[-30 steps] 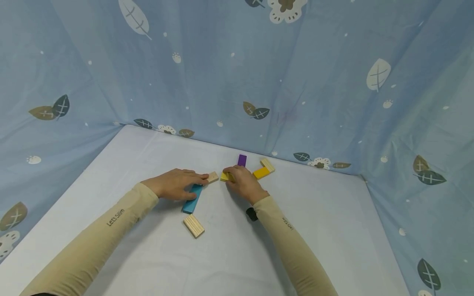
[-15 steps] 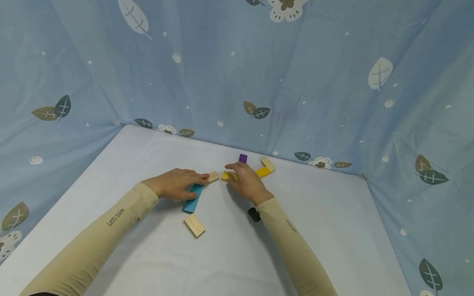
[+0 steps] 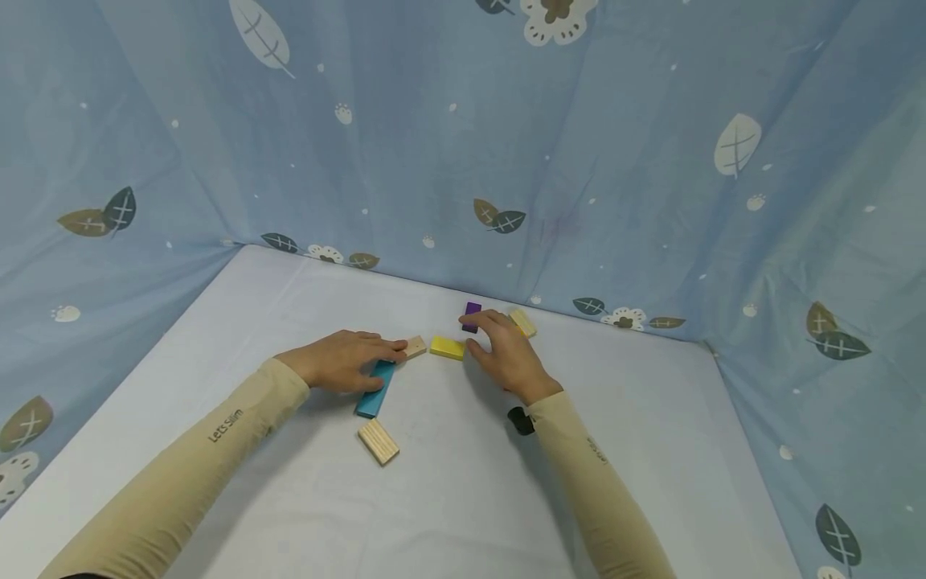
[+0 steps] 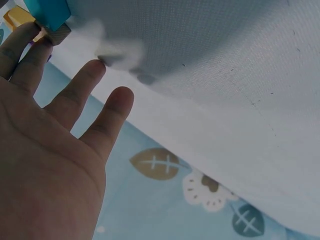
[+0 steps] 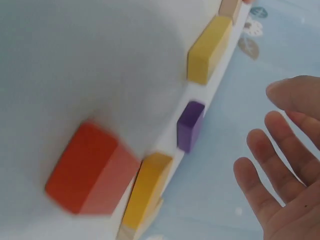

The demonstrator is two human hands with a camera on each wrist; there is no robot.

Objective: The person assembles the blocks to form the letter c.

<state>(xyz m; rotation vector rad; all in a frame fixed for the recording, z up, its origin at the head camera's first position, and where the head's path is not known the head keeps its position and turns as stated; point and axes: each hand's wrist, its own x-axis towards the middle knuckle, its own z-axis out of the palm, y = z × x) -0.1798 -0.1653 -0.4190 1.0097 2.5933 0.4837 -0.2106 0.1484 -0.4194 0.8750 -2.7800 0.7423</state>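
Note:
My left hand (image 3: 346, 359) rests with fairly straight fingers over a blue block (image 3: 375, 390) and a plain wooden block (image 3: 415, 347). Its thumb lies on the blue one while its fingertips touch the wooden one. Just right of these lies a yellow block (image 3: 447, 347), end near end with the wooden one. My right hand (image 3: 510, 354) hovers beside the yellow block's right end, fingers spread and holding nothing. A purple block (image 3: 471, 317) stands behind its fingertips. In the right wrist view, an orange block (image 5: 147, 190) and a red block (image 5: 92, 167) show; the head view mostly hides them.
A ridged wooden block (image 3: 379, 442) lies in front of the blue one. Another plain block (image 3: 523, 322) lies at the back right. The white tabletop (image 3: 434, 515) meets a blue patterned curtain (image 3: 405, 161) close behind the blocks.
My right hand has let go of the yellow block and moved right, leaving it lying beside the wooden block. The left hand has stayed where it was.

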